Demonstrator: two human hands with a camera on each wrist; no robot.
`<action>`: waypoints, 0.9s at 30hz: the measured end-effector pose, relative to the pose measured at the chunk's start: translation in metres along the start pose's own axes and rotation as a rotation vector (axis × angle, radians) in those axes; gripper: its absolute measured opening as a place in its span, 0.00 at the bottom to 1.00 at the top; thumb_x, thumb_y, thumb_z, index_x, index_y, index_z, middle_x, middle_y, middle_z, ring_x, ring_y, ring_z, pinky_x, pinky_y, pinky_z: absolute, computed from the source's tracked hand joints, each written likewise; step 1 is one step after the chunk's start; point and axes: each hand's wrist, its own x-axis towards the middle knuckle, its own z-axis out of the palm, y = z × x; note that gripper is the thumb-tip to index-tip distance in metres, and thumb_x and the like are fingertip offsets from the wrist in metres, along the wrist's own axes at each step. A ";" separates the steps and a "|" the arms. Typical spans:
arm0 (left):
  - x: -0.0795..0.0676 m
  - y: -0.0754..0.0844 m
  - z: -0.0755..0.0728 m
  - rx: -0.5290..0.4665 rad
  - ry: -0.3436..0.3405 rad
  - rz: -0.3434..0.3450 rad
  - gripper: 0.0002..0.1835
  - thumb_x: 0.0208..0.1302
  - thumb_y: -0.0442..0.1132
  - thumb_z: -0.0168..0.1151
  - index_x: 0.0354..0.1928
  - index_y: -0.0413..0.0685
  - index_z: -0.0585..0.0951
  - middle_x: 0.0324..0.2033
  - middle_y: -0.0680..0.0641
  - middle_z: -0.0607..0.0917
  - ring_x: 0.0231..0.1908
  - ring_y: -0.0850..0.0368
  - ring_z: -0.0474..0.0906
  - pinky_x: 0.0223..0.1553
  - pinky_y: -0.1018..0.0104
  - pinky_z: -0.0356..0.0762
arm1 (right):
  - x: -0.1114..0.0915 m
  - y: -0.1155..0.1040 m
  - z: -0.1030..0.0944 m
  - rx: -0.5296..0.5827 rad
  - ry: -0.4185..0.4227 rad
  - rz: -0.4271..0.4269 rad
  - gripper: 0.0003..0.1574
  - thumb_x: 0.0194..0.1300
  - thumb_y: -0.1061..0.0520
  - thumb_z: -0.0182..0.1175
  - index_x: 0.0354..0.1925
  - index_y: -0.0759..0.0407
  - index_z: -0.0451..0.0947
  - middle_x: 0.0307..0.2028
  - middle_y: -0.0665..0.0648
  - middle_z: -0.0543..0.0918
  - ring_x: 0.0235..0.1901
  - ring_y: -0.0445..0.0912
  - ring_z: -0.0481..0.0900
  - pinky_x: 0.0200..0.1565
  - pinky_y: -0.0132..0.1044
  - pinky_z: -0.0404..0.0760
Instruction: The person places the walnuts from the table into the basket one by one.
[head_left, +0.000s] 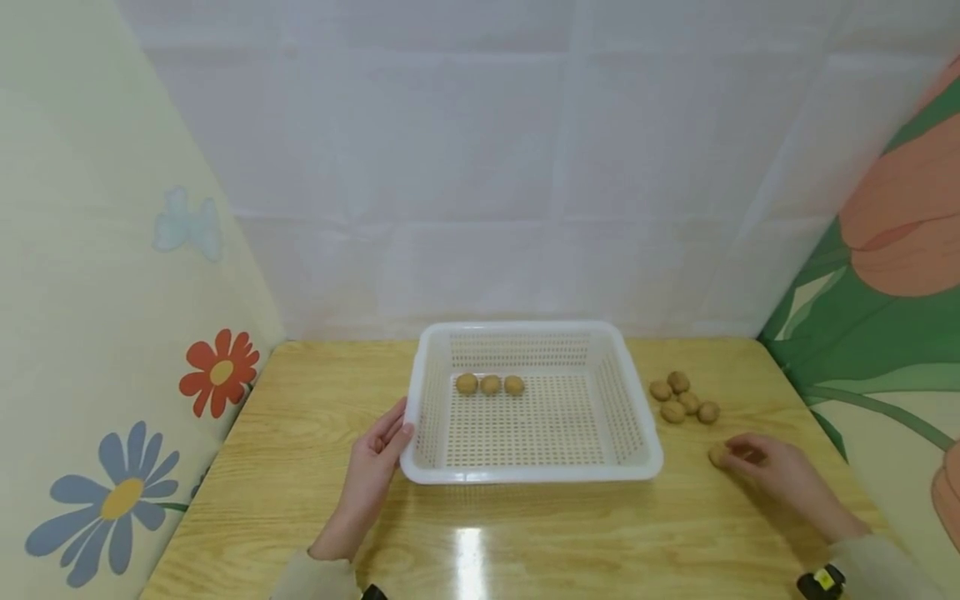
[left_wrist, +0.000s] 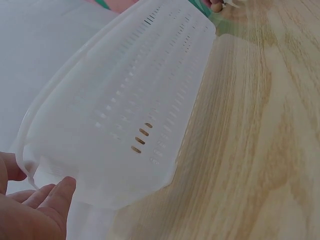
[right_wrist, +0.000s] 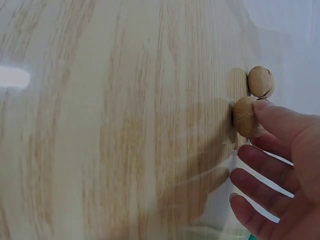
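A white plastic basket (head_left: pixel 532 476) with slotted sides stands at the middle of the table, three walnuts (head_left: pixel 491 384) lying in a row inside it toward the back left. My left hand (head_left: pixel 372 462) holds the basket's left rim, thumb over the edge and fingers against the outer wall. On the table right of the basket, my right hand (head_left: pixel 783 477) pinches a walnut (right_wrist: pixel 245 117) between thumb and forefinger; its other fingers are spread. Just beyond that one lies another walnut (right_wrist: pixel 261 81). Several loose walnuts (head_left: pixel 673 412) form a cluster behind the right hand.
The wood-grain table (head_left: pixel 300 450) ends at a white cloth backdrop (head_left: pixel 487 167). Flower-patterned panels stand at the left (head_left: pixel 90 333) and right (head_left: pixel 892 350) sides. Light glares on the tabletop in front of the basket.
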 end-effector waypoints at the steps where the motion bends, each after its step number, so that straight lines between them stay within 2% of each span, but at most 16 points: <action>1: 0.000 0.000 0.000 -0.001 -0.001 -0.001 0.29 0.79 0.40 0.59 0.77 0.41 0.67 0.72 0.37 0.73 0.60 0.67 0.79 0.57 0.71 0.81 | 0.000 0.001 0.001 -0.001 0.009 -0.008 0.23 0.70 0.49 0.70 0.50 0.68 0.85 0.41 0.59 0.89 0.36 0.46 0.84 0.38 0.39 0.84; 9: -0.001 0.000 0.000 0.005 0.009 -0.005 0.29 0.79 0.41 0.58 0.77 0.43 0.68 0.72 0.39 0.73 0.60 0.67 0.79 0.57 0.72 0.81 | 0.002 0.006 0.008 0.007 0.060 -0.053 0.17 0.67 0.54 0.72 0.48 0.65 0.85 0.38 0.54 0.88 0.34 0.33 0.79 0.38 0.34 0.83; 22: 0.000 0.001 0.000 0.003 0.004 -0.017 0.29 0.79 0.40 0.58 0.77 0.43 0.67 0.72 0.39 0.73 0.63 0.63 0.78 0.58 0.71 0.80 | 0.005 0.003 0.012 0.069 0.068 -0.015 0.20 0.68 0.54 0.71 0.52 0.65 0.84 0.44 0.61 0.89 0.37 0.32 0.79 0.40 0.33 0.82; 27: 0.000 0.001 0.001 0.001 0.007 -0.016 0.29 0.79 0.40 0.58 0.77 0.42 0.67 0.72 0.37 0.73 0.61 0.66 0.78 0.57 0.72 0.81 | 0.006 0.002 0.013 0.085 0.069 -0.008 0.20 0.68 0.54 0.71 0.51 0.66 0.83 0.43 0.61 0.89 0.36 0.32 0.78 0.39 0.33 0.82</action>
